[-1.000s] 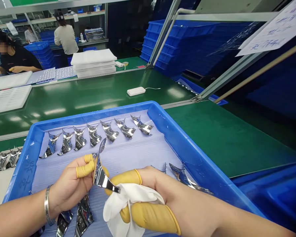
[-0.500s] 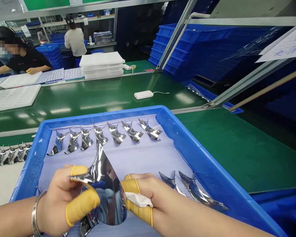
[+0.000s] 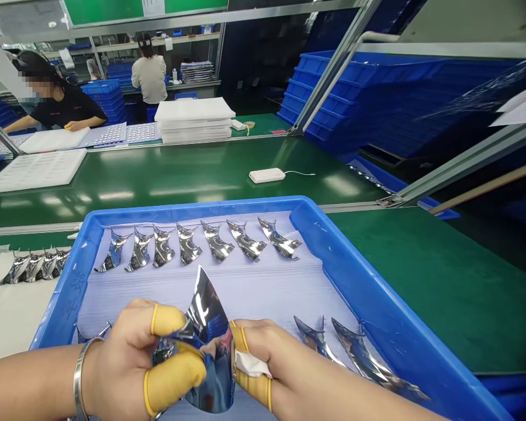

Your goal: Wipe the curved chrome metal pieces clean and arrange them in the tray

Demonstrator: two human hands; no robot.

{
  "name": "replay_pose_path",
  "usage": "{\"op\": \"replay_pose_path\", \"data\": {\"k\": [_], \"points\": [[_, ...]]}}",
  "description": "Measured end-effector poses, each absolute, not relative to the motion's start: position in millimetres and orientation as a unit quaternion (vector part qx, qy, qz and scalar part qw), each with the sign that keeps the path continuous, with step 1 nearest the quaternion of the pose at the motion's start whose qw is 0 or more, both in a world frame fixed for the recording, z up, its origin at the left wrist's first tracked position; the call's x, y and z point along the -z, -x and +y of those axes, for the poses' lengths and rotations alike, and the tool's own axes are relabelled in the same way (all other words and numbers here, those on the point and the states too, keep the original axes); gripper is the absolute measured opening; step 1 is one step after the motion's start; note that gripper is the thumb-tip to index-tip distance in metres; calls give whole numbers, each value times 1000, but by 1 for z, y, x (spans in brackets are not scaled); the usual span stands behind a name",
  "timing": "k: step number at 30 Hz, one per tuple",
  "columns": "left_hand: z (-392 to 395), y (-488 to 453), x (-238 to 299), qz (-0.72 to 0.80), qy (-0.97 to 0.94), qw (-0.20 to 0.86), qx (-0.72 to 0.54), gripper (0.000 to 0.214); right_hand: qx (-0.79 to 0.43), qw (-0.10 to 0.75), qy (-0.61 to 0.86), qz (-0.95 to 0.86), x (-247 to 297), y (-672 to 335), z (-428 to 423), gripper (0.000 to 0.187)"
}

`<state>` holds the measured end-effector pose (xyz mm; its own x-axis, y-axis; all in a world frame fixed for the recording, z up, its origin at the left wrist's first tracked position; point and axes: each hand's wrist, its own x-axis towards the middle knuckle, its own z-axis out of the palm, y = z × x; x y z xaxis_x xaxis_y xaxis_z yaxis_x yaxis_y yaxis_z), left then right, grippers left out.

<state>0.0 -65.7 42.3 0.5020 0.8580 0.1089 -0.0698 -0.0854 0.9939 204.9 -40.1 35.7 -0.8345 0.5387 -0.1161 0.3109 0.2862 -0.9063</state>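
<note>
- At the far left, several outer parts (image 3: 35,266) are lined up on a pale sheet (image 3: 13,316), just beside the tray.
- The blue tray (image 3: 68,286) is set near the middle; by its left wall, a tray part (image 3: 87,333) is half hidden by the hand and wrist in front.
- By the left hand (image 3: 131,351), the shiny piece (image 3: 213,356) is gripped: finger and thumb, in yellow covers (image 3: 175,374), are closed on its left side, and the thumb is laid across its lower front.
- Farther off, a row (image 3: 195,242) of seven similar parts is spread along the tray's far side.
- The shiny piece is held above the near middle of the tray, between the hands: to the right of the left grip, to the left of the right one. Its long axis is stood nearly upright, the tip pointed up and leant a little left, the rounded end down. More of its face is overlapped by the left hand.
- At its right edge, a white cloth (image 3: 252,363) is pinched by the right hand (image 3: 278,359), fingers closed; how the hidden fingertips are set behind the piece cannot be told.
- At near right, a pair (image 3: 370,356) of parts is laid in the tray, apart from both hands.
</note>
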Motion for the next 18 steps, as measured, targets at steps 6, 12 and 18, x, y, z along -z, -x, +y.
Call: {"op": "replay_pose_path", "data": {"k": [6, 12, 18], "points": [[-64, -4, -38, 325, -403, 743, -425, 5, -534, 96, 322, -776, -33, -207, -40, 17], [-60, -3, -35, 335, -365, 740, -455, 6, -534, 85, 327, -775, -36, -205, -39, 23], [-60, -2, -32, 335, -415, 732, -425, 14, -525, 60, 366, -766, -37, -209, -41, 10]]}}
